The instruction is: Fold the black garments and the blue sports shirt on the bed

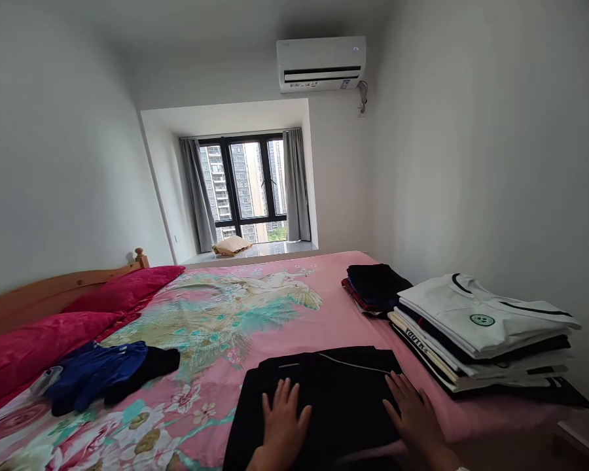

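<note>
The bed is the largest thing here, covered by a pink sheet with a bird and flower print. Beyond its far side is the window, and high on the wall hangs the air conditioner. On the left, two red pillows lie near the wooden headboard.

At the right edge of the bed stands a tall stack of folded clothes, with a white shirt on top. The black garment lies on the bed directly in front of the person, to the left of this stack and apart from it. A smaller pile of dark clothes is just behind the tall stack. Near the pillows, some blue and black clothes lie loosely crumpled.

The left hand is open, palm down, with fingers spread on the garment. The right hand is also open, resting at its right edge. Neither seems to grip the cloth.

In my judgement, the step is to flatten and straighten this garment. The next move probably calls for even pressure outward, then fingers slipped under an edge for folding.
</note>
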A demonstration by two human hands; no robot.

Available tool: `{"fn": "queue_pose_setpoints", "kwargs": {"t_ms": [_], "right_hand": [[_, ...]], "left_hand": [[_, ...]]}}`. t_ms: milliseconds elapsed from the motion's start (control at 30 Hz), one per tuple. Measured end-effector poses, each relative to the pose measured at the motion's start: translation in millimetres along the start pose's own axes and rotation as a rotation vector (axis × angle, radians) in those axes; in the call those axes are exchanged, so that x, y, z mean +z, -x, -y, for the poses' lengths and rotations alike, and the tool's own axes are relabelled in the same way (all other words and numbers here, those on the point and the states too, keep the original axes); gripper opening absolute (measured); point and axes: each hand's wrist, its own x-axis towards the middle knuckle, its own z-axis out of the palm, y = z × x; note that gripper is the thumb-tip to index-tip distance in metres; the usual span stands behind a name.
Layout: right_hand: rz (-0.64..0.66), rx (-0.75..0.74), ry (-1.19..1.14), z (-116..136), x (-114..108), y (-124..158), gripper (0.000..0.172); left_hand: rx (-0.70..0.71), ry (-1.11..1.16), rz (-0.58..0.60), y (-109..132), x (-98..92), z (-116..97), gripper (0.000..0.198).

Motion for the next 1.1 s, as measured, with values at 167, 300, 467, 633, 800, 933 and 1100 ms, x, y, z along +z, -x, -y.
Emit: {"fn": "queue_pose_setpoints", "kwargs": {"t_ms": [167, 300, 467, 633, 800, 933, 1100], "right_hand": [[0.01, -0.012, 0.013, -0.4, -5.6, 0.2, 0.059], [0.021, -0.017, 0.019, 0.4, -9.1, -0.1, 0.059], [0.022, -0.008, 0.007, 2.5, -13.7, 0.1, 0.059], [0.018, -0.007, -0.008, 5.5, -18.0, 0.6, 0.057], [0.026, 0.001, 0.016, 5.5, -16.5, 1.6, 0.059], [0.107, 0.033, 0.05, 6.5, -20.0, -1.4, 0.06], [0.131, 0.091, 0.09, 62.8, -46.4, -7.2, 0.053]], "left_hand": [[0.251, 0.189, 0.031, -2.5, 39.0, -53.6, 0.059], [0.279, 0.12, 0.067, 3.3, 56.1, -10.8, 0.064], [0.105, -0.057, -0.059, 20.2, 44.4, 84.2, 0.063], [-0.061, -0.135, -0.099, 31.2, 36.7, 120.7, 0.062], [-0.083, -0.118, -0.05, 33.3, 32.3, 112.9, 0.064], [-0.093, -0.094, 0.017, 34.9, 27.7, 112.9, 0.066], [-0.1, -0.08, 0.058, 34.6, 27.6, 114.7, 0.067]]}}
